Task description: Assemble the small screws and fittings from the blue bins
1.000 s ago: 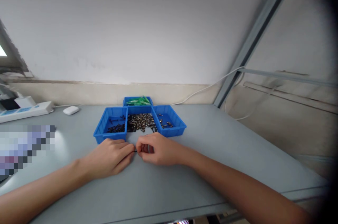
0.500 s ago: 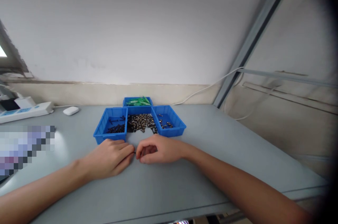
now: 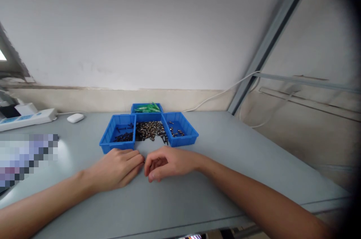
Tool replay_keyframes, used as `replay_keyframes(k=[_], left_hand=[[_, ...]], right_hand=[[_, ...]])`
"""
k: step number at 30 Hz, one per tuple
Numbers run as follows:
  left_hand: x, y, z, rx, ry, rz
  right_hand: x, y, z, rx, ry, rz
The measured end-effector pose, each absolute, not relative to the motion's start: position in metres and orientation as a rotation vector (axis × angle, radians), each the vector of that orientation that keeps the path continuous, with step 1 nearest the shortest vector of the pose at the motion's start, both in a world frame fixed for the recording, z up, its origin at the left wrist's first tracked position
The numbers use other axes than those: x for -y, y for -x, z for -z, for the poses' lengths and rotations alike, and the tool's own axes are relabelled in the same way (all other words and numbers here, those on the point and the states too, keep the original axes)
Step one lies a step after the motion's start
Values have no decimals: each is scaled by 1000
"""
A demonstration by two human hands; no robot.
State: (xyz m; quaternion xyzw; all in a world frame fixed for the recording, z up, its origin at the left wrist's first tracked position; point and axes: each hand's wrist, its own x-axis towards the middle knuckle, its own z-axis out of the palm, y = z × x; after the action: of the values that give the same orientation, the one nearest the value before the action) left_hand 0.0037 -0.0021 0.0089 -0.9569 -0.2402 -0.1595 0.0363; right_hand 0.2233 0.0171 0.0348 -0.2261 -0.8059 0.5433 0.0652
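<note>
The left hand (image 3: pixel 120 169) rested palm-down on the grey table (image 3: pixel 239 148), its fingers pressed together and seemingly pinching a small dark piece (image 3: pixel 144 162), only the tip of which showed (the rest was hidden); the low rest probably kept that piece steady. The right hand (image 3: pixel 173 162) was just beside it, fingers loosely curled; whether thumb and forefinger met, or held anything, I could not tell; its nearness suggested both hands shared one small working spot. Beyond them a pile of metal parts (image 3: pixel 150 130) lay on the table between the left blue bin (image 3: pixel 109 132), which held black parts (image 3: pixel 125 136), and the right blue bin (image 3: pixel 184 141), with a few metal pieces (image 3: pixel 178 133); the rear blue bin (image 3: pixel 149 116) held green pieces (image 3: pixel 148 108); the horseshoe layout presumably kept the pile contained, its kinds apart and everything within reach.
</note>
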Motion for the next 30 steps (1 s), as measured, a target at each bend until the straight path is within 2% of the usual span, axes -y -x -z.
replay_keyframes(k=[9, 22, 30], left_hand=[[3, -2, -7, 713, 2955, 463], [2, -3, -7, 658, 2917, 519], [1, -3, -6, 648, 2953, 497]], right_hand=[[-17, -222, -34, 2380, 661, -1806], [-18, -222, -27, 2408, 695, -1659], [-16, -222, -29, 2363, 652, -1759]])
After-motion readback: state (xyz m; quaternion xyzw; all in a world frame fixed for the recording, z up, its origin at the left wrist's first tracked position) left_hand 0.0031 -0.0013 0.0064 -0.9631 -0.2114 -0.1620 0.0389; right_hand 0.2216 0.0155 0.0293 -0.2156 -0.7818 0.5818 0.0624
